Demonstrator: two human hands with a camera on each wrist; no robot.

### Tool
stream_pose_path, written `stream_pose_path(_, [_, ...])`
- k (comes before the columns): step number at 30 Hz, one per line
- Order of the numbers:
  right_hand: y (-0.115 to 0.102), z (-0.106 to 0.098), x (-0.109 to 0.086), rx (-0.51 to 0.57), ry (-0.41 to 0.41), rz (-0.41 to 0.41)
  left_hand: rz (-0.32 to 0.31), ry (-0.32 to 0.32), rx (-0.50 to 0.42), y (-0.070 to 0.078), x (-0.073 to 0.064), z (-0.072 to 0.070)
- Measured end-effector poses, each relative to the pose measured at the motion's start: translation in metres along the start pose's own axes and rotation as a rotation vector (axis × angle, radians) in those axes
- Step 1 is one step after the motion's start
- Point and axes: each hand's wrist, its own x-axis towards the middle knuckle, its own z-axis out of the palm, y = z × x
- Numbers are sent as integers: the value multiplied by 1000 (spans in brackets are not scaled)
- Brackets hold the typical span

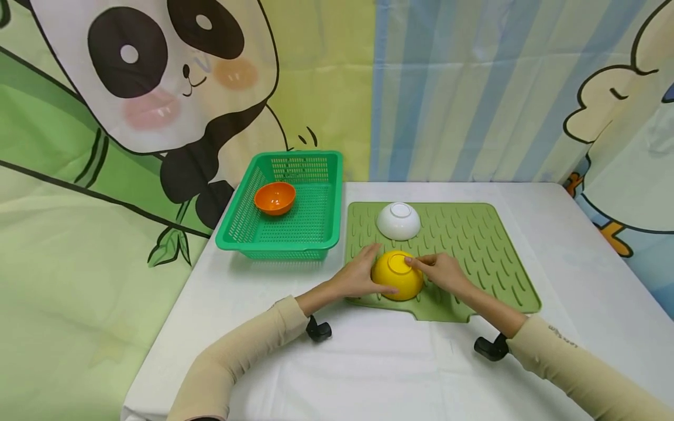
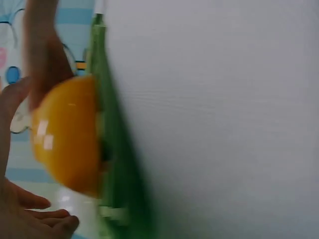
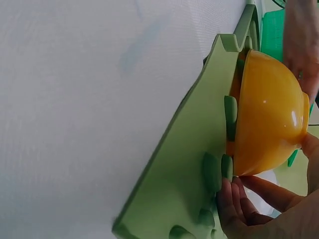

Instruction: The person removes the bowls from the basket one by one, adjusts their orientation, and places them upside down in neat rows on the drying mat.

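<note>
A yellow bowl (image 1: 396,277) lies upside down on the green drying mat (image 1: 476,251), near its front edge. My right hand (image 1: 442,271) holds this bowl from the right, the thumb on its base and the fingertips at the rim. On the other side, my left hand (image 1: 359,273) is spread around the bowl without gripping it; in the left wrist view its fingers (image 2: 50,216) look apart from the bowl. Behind the yellow bowl, a white bowl (image 1: 398,222) sits upside down on the mat.
Left of the mat stands a green plastic basket (image 1: 316,231) with an orange bowl (image 1: 275,199) upright inside. A white cloth (image 1: 358,362) covers the table. Printed curtains (image 1: 326,88) hang along the back and left.
</note>
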Motion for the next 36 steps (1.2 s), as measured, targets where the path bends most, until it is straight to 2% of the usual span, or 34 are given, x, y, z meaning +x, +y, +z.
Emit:
stream_pose_path(3, [0, 2, -1, 15, 14, 1, 16, -18, -14, 13, -10, -26])
stream_pose_path(6, [1, 3, -2, 34, 29, -5, 116, 23, -66, 24, -18, -60])
stream_pose_path(8, [2, 4, -2, 52, 47, -10, 224, 116, -119, 27, -20, -85])
stream_pose_path(10, [3, 6, -2, 70, 61, -31, 311, 244, -166, 24, -18, -111])
stream_pose_path(13, [6, 9, -1, 88, 89, -74, 356, 448, -193, 8, -8, -149])
stream_pose_path(16, [9, 11, -1, 112, 95, -115, 282, 585, -168, -22, 4, -183])
stream_pose_path(18, [10, 12, -2, 127, 98, -127, 219, 635, -138, -48, 13, -200])
stream_pose_path(20, [11, 13, -3, 137, 96, -134, 152, 656, -137, -74, 21, -214])
stream_pose_path(23, [13, 16, -4, 147, 102, -143, 45, 660, -191, -110, 30, -227])
stream_pose_path(27, [15, 19, -4, 159, 105, -151, -140, 626, -293, -147, 34, -231])
stream_pose_path(31, [16, 21, -4, 158, 103, -140, -304, 545, -305, -173, 35, -224])
stream_pose_path(36, [16, 18, -3, 143, 114, -135, -377, 478, -218, -189, 39, -217])
